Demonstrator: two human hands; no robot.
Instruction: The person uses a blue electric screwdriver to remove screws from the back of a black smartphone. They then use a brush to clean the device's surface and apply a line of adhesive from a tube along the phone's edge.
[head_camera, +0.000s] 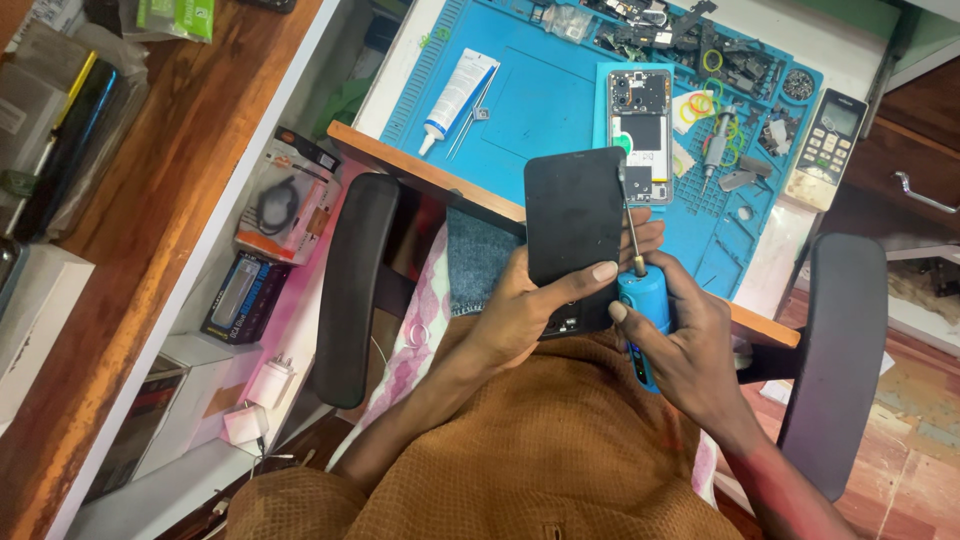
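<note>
Flat black rectangular phone panel (573, 215), held upright above the lap near the tabletop (470, 190) edge, left hand (525, 310) grip clamped around it; right hand (690, 345) grip wrapped around blue cylindrical electric screwdriver (640, 300), bit at panel's edge.

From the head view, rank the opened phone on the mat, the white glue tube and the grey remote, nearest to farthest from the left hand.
1. Opened phone, above the left hand, on the blue mat.
2. White glue tube, mat's left part.
3. Grey remote, beyond the mat's right edge.
</note>
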